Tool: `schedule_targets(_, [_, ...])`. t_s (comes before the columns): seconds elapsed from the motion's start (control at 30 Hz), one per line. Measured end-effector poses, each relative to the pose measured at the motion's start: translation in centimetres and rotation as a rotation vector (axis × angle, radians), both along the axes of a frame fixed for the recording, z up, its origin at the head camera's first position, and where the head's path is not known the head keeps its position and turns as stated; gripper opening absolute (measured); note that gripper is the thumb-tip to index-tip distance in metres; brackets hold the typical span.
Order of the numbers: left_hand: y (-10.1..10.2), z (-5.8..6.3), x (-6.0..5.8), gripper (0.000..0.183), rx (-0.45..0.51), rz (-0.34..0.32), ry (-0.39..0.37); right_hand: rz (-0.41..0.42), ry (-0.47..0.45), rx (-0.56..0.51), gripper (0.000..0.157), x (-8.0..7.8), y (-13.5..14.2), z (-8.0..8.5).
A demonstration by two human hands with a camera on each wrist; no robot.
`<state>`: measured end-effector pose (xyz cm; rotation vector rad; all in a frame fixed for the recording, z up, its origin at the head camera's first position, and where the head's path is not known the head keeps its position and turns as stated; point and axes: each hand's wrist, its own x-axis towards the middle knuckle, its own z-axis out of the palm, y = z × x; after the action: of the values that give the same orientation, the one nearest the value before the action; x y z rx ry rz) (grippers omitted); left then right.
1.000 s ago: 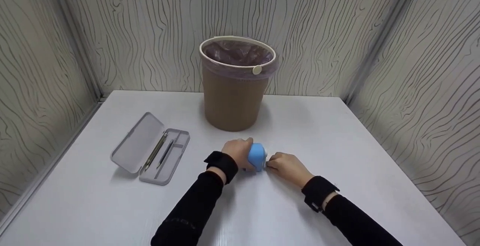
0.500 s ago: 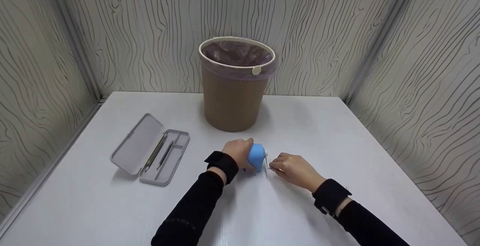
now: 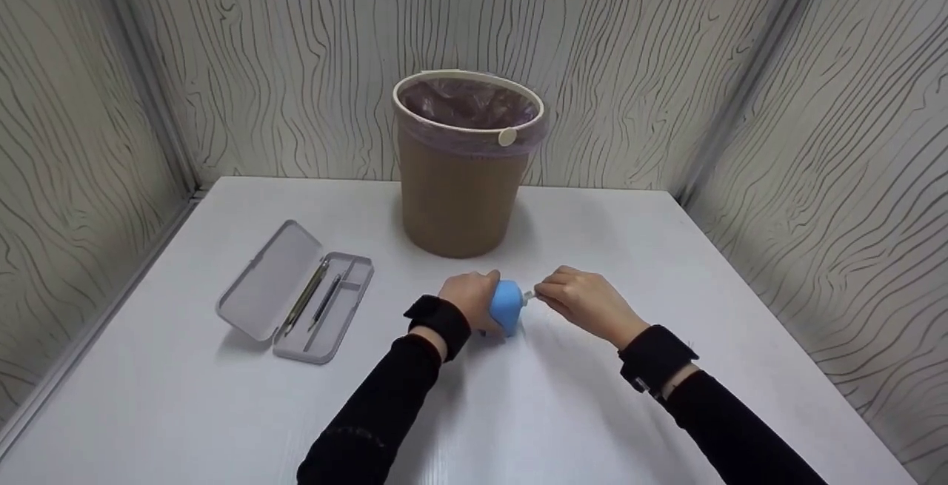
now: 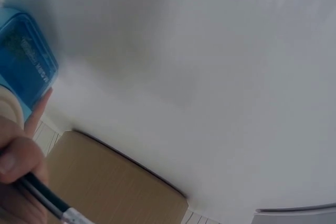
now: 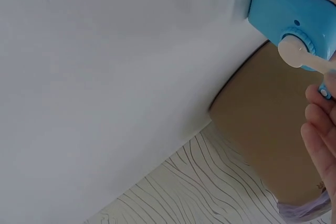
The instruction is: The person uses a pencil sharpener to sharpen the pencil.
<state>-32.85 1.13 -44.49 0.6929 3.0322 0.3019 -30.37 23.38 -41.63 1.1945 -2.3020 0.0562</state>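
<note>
A blue crank pencil sharpener [image 3: 506, 309] is gripped by my left hand [image 3: 469, 301] at the middle of the table. In the left wrist view, its clear blue shavings drawer [image 4: 26, 59] faces the camera, and curled fingers of that hand also hold a dark green pencil [image 4: 44, 195] with a silvery end, beside the sharpener's cream front ring [image 4: 10, 106]. My right hand [image 3: 585, 303] pinches the knob of the sharpener's crank. The right wrist view shows the white crank arm [image 5: 294, 52] and its small blue knob [image 5: 325, 92] between finger and thumb.
Behind the hands stands a brown waste bin [image 3: 455, 196] lined with a purple bag [image 3: 474, 104]. To the left lies an open grey pencil case [image 3: 270, 281] holding a few pencils [image 3: 307, 300]. Patterned wall panels [image 3: 311, 63] enclose the white table [image 3: 615, 226] at the back and sides.
My right hand has swung round with the crank, first outward and then up, away from me. The left hand and sharpener have stayed in place.
</note>
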Motion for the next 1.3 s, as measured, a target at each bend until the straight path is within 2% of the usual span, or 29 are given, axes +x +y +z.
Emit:
schedule_targets(0.2, [-0.1,0.2,0.0,0.082,-0.006,-0.016,0.005,-0.034,0.015,-0.011,0.011,-0.8,-0.3,0.1])
schedule_targets(0.4, [0.0,0.1,0.0,0.083,-0.005,-0.024,0.006,-0.11,0.01,-0.024,0.013,-2.2,-1.1,-0.1])
schedule_targets(0.6, [0.0,-0.2,-0.1,0.081,0.0,-0.043,0.032,-0.19,-0.045,-0.013,0.009,-3.7,-1.8,-1.0])
schedule_targets(0.8, [-0.2,-0.2,-0.2,0.083,-0.001,-0.043,0.056,-0.218,-0.109,-0.016,0.005,-4.8,-2.4,-2.0])
schedule_targets(1.07, [-0.3,0.1,0.0,0.084,0.003,-0.047,0.048,-0.27,-0.247,-0.052,0.007,-4.7,-2.7,-3.2])
schedule_targets(1.3, [-0.2,-0.1,-0.1,0.075,0.011,-0.055,0.048,-0.287,-0.301,-0.053,0.017,-4.2,-2.6,-3.8])
